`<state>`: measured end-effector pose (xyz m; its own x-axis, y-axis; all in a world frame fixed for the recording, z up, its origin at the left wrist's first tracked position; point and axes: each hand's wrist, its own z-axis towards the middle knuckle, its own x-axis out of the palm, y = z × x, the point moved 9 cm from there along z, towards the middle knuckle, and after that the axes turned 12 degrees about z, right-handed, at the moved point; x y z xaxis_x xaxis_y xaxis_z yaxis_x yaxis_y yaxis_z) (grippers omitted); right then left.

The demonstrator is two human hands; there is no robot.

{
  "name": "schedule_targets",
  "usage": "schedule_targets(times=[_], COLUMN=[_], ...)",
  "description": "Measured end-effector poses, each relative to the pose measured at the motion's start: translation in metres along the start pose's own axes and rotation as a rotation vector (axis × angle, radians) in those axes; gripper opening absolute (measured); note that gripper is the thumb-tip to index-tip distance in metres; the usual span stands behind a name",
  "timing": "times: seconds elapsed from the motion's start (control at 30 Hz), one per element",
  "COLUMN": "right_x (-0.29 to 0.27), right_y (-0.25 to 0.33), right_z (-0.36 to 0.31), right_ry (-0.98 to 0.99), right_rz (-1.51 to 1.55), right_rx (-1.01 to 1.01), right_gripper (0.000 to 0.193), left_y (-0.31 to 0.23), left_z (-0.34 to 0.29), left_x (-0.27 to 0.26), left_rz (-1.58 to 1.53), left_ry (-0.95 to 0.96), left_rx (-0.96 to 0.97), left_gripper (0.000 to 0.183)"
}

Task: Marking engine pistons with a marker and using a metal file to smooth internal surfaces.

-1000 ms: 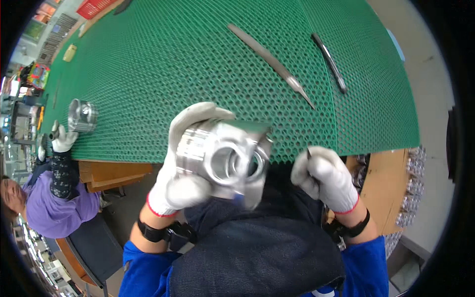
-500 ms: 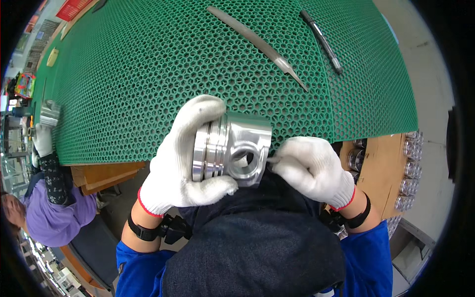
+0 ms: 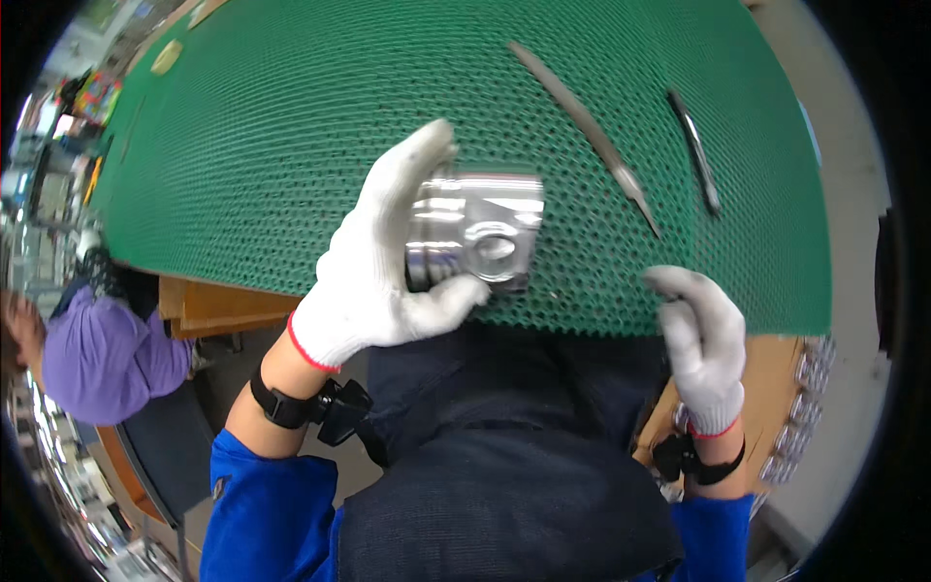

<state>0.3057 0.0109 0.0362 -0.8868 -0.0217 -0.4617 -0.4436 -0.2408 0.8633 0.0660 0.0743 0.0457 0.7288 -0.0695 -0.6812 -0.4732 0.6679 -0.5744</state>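
In my left hand (image 3: 373,247), gloved in white, is a shiny metal piston (image 3: 497,215), gripped around its grooved end between thumb and fingers. It lies on its side just above the near edge of a green perforated mat (image 3: 291,145), its round pin hole turned toward me. Apart from it, to the right, my right hand (image 3: 700,335) hovers at the mat's near edge, also in a white glove. Its fingers are loosely bent, with a gap between thumb and forefinger, and nothing shows in it. The piston and hands are slightly blurred.
A half-round metal file (image 3: 592,131) lies on the mat beyond the piston, with a dark marker pen (image 3: 695,150) to its right. Several pistons (image 3: 800,407) stand on a wooden board (image 3: 766,364) at lower right. A person in purple (image 3: 116,359) sits at the left.
My left hand has lifted the piston away from me, over the mat. My right hand has drawn off to the right, away from the pin hole, its pinch loosened. The view has shifted.
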Motion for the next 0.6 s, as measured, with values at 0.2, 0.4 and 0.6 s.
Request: schedule_targets(times=[0.2, 0.4, 0.6], right_x=[-0.011, 0.000, 0.015], right_y=[-0.007, -0.015, -0.036], right_z=[0.043, 0.067, 0.046], right_ry=[-0.108, -0.061, 0.007], right_rz=[-0.283, -0.635, -0.790], right_rx=[0.017, -0.152, -0.125], right_gripper=[0.049, 0.064, 0.062], left_y=[0.037, 0.016, -0.024], left_z=[-0.051, -0.082, -0.068], left_x=[-0.059, -0.051, -0.047], left_rz=[0.489, 0.431, 0.012], left_ry=[-0.034, 0.249, 0.488], left_rx=[-0.205, -0.502, 0.028], left_gripper=[0.069, 0.068, 0.043])
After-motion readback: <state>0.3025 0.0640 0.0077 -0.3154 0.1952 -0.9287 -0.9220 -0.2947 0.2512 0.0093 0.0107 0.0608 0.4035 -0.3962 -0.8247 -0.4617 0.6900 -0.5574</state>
